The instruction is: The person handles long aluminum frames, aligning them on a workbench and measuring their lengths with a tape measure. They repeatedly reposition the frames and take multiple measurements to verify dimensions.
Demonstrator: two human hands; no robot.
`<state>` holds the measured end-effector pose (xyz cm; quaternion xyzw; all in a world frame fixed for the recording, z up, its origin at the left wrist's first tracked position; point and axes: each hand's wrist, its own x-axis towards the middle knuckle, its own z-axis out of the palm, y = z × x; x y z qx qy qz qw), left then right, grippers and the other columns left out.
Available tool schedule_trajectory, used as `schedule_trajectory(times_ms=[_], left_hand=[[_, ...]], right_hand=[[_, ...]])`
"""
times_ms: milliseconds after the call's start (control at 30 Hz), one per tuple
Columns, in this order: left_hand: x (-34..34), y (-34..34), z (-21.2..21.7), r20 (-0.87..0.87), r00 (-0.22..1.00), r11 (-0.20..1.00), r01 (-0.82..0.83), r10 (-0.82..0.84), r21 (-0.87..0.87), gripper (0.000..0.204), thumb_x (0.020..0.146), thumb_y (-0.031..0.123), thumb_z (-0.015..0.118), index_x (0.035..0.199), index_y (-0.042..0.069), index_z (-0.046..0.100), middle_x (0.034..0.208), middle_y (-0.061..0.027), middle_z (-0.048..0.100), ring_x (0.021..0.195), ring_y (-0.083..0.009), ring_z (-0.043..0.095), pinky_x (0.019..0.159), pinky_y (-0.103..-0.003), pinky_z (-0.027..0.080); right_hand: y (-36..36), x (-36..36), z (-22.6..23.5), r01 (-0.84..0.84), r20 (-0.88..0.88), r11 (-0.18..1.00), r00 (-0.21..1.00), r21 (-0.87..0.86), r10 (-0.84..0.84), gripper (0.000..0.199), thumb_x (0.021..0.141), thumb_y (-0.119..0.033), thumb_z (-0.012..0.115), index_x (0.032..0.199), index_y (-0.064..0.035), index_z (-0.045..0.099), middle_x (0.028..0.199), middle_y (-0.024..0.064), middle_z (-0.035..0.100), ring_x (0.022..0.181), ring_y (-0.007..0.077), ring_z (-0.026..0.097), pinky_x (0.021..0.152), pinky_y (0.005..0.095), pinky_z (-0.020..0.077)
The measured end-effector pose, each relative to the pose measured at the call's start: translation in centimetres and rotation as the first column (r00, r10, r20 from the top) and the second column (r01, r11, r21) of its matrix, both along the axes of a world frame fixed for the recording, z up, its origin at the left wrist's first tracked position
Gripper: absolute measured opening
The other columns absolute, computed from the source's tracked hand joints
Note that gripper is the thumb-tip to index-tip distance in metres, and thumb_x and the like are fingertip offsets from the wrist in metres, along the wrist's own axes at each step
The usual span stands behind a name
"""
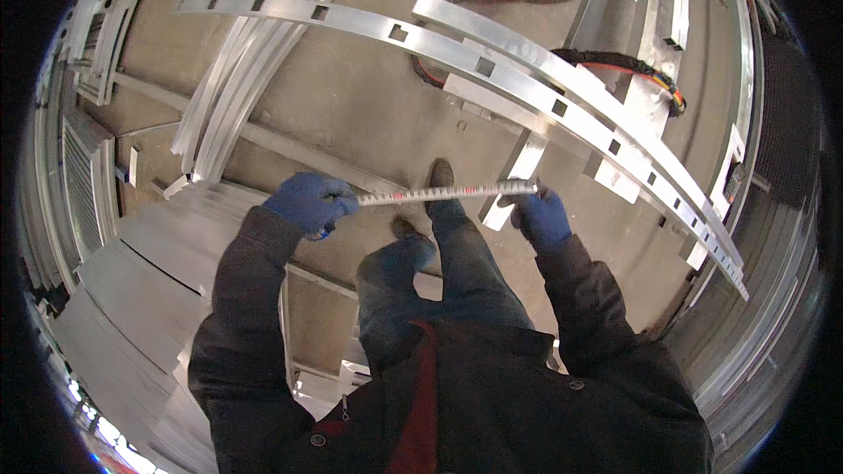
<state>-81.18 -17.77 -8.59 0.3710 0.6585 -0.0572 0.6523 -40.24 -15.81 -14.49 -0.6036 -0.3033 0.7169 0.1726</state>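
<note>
**Two gloved hands, one tape stretched between them**

Both hands are in blue gloves, and the tape measure blade [443,194] runs nearly level between them, just above the middle of the view. The left hand [309,202] sits at about 9 o'clock from centre, fist closed around what looks like the tape's case; only a sliver of it peeks out under the fingers, so I can't say much about it. The blade comes out of that fist at its 3 o'clock side and heads straight across to the right hand [542,218], which pinches the far end down, fingers curled tight on the tip.

That tip lands right at the foot of a short metal stud piece [518,177] leaning out from under the long punched metal channels [492,66] that arc across the top from 10 to 4 o'clock. The blade passes over the person's boots [439,174] and dark trousers.

More loose metal strips [233,79] lie at 11 o'clock on the concrete floor [369,114], and a black and orange cable bundle [632,66] snakes around at 1 o'clock.
</note>
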Motion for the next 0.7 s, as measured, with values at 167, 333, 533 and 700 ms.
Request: schedule_trajectory(times_ms=[167,333,533,700], left_hand=[[-4.3,6.6,-3.3,0.045,0.998,0.981,0.049,-0.042,-0.188,0.02,0.097,0.023,0.072,0.097,0.003,0.076,0.066,-0.003,0.061,0.052,-0.0107,0.057,0.046,-0.029,0.047],[-8.5,11.6,-7.9,-0.025,0.987,0.984,0.153,-0.156,-0.087,0.019,0.095,0.022,0.07,0.095,0.004,0.077,0.066,-0.0011,0.059,0.051,-0.0094,0.052,0.045,-0.028,0.043],[-11.4,15.1,-10.1,-0.022,0.973,0.972,0.231,-0.23,0.047,0.025,0.096,0.025,0.069,0.092,0.001,0.075,0.065,-0.0009,0.058,0.052,-0.0091,0.053,0.049,-0.026,0.043],[-12.9,17.3,-10.2,-0.034,0.959,0.945,0.284,-0.282,0.162,0.024,0.095,0.02,0.067,0.089,-0.003,0.073,0.064,-0.0008,0.058,0.055,-0.0074,0.053,0.053,-0.024,0.044]], right_hand=[[3.6,-3.1,-2.0,0.118,-0.308,0.99,0.942,-0.075,-0.135,0.037,0.103,-0.023,0.057,0.127,0.0032,0.068,0.097,0.011,0.076,0.059,0.01,0.06,0.052,0.0228,0.0469],[5.5,-6.9,-5.3,0.107,-0.378,0.994,0.919,-0.035,-0.112,0.041,0.109,-0.032,0.053,0.127,0.0025,0.066,0.103,0.0102,0.075,0.061,0.0101,0.059,0.051,0.0225,0.044],[7.2,-12.1,-9.0,0.274,-0.305,0.958,0.922,0.079,-0.239,0.042,0.11,-0.041,0.054,0.117,-0.0038,0.072,0.1,0.0073,0.078,0.063,0.0087,0.061,0.053,0.0215,0.0458],[7.0,-13.8,-9.8,0.268,-0.15,0.925,0.96,0.268,-0.234,0.037,0.114,-0.036,0.05,0.121,-0.0063,0.069,0.101,0.006,0.076,0.067,0.0069,0.057,0.053,0.0189,0.0431]])
